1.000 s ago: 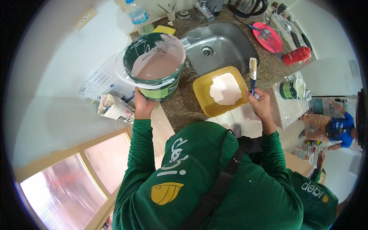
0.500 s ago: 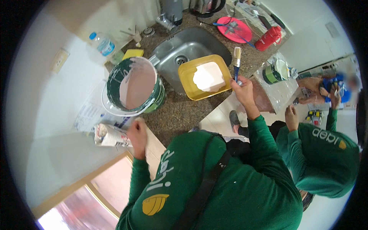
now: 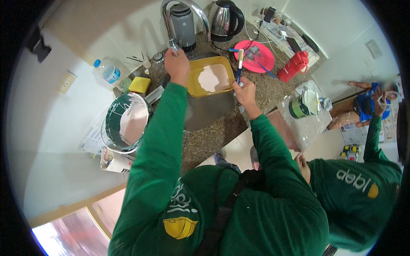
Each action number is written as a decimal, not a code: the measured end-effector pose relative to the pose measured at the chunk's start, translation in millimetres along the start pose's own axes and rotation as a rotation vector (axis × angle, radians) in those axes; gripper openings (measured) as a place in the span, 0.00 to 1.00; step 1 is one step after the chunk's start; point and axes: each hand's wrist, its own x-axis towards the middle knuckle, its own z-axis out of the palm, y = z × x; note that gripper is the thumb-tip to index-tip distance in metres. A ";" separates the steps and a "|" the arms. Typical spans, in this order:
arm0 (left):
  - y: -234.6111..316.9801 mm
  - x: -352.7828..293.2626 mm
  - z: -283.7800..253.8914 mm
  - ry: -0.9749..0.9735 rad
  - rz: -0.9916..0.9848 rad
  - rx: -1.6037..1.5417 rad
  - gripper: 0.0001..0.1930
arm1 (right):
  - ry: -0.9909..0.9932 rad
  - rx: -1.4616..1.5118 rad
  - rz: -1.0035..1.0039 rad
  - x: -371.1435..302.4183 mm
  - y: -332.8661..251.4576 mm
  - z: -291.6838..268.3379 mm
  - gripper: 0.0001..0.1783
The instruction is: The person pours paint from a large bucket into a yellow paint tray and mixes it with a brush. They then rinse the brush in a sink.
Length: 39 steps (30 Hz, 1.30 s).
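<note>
My left hand (image 3: 177,67) is reached out to the chrome faucet (image 3: 168,30) behind the sink (image 3: 205,114), its fingers closed around the base near the lever. My right hand (image 3: 245,94) grips a paintbrush (image 3: 240,63) with a blue handle, bristles up. Those same fingers also hold the right edge of a yellow plastic tub (image 3: 194,79) over the sink. Pale pink paint (image 3: 213,78) pools inside the tub. To the left, a dark green bucket (image 3: 112,116) of pale pink paint stands on the counter, partly hidden by my left sleeve.
A yellow sponge (image 3: 139,85) and a water bottle (image 3: 109,73) stand at the left wall. Beyond the sink are an electric kettle (image 3: 222,21), a pink plate (image 3: 261,57) and a red flask (image 3: 293,67). A co-worker in green (image 3: 354,192) is close on my right.
My left hand has gone from beside the bucket up to the faucet. My right hand has carried the tub and brush farther back over the sink.
</note>
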 end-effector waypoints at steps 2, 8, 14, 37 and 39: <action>-12.9 25.9 15.1 -0.036 0.048 0.240 0.25 | -0.053 -0.027 0.019 10.4 -9.3 1.4 0.14; -23.7 49.5 29.1 -0.337 0.144 0.468 0.20 | -0.127 0.079 0.071 38.9 20.1 4.2 0.16; -41.3 49.5 25.0 -0.272 0.304 0.431 0.16 | -0.205 0.087 0.069 48.4 10.9 7.8 0.17; -21.9 34.2 14.3 -0.313 0.417 0.485 0.13 | -0.203 0.031 0.034 68.7 19.6 29.0 0.16; -20.3 33.7 14.5 -0.317 0.414 0.484 0.13 | -0.217 0.039 0.040 68.2 21.4 27.7 0.16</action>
